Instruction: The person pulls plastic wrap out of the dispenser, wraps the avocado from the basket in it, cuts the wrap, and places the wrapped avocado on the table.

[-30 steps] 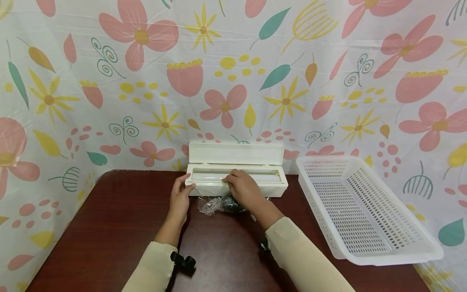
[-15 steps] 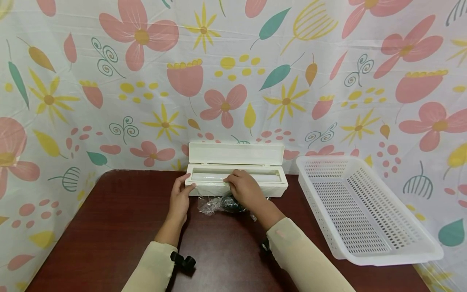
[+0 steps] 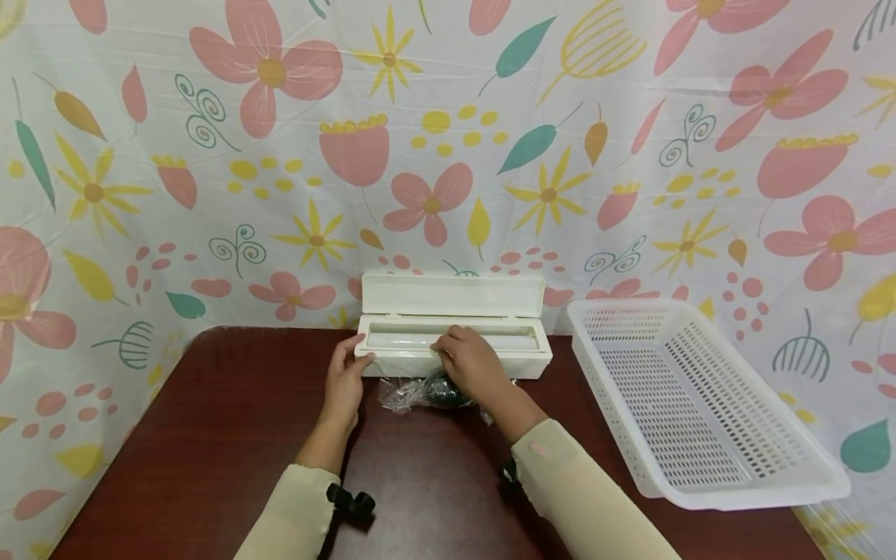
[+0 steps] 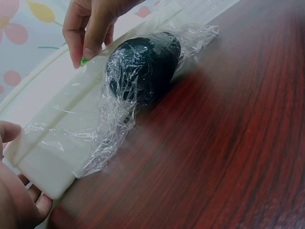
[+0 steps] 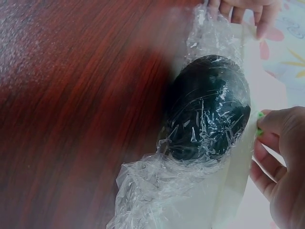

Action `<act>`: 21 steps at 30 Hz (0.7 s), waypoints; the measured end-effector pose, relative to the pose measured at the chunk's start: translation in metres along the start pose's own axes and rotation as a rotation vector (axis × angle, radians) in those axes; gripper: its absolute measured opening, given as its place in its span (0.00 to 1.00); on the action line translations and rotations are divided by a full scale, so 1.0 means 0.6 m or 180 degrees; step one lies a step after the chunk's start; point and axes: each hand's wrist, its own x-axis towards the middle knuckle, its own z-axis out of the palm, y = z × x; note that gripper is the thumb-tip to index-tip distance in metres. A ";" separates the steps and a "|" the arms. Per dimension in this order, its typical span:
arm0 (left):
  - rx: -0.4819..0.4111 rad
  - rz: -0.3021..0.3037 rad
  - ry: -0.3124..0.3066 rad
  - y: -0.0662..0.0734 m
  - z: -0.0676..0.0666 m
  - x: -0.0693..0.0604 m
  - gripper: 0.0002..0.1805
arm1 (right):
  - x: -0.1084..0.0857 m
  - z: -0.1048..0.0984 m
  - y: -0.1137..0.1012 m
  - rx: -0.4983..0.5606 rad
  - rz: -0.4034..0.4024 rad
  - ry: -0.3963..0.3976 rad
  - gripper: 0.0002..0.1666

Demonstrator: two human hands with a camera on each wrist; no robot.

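Note:
A white cling film dispenser stands with its lid raised and a film roll inside. My left hand grips its left end, thumb at the front and fingers on the side. At the front rim my right hand pinches a small green slide cutter, which also peeks out in the left wrist view. Against the front of the dispenser lies a dark, smooth oval object covered in clear cling film. The film runs up to the dispenser's rim. What the dark object is I cannot tell.
A white perforated plastic basket stands to the right of the dispenser. Under everything is a dark red wooden table. A flower-patterned curtain hangs right behind the dispenser.
My right hand has shifted slightly to the right along the dispenser's front rim. The left hand and the wrapped object look the same.

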 end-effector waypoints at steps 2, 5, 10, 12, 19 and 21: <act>-0.0019 0.0006 0.0006 0.000 0.000 0.000 0.24 | 0.000 0.002 0.001 0.0006 0.0020 0.0011 0.06; -0.0027 0.0013 0.0014 0.001 0.000 0.000 0.24 | 0.000 0.003 0.002 0.0028 0.0043 0.0042 0.05; -0.0031 0.0020 0.0014 0.001 0.000 0.000 0.24 | -0.001 0.004 0.004 0.0043 0.0095 0.0064 0.04; -0.0030 0.0019 0.0008 0.001 0.000 0.000 0.24 | -0.002 0.003 0.005 0.0043 0.0116 0.0062 0.04; -0.0022 0.0008 -0.0026 -0.001 0.000 0.000 0.24 | -0.005 0.000 0.006 -0.0001 0.0132 0.0045 0.03; -0.0028 0.0013 -0.0034 -0.001 0.000 0.000 0.24 | -0.005 -0.001 0.006 -0.0009 0.0146 0.0026 0.03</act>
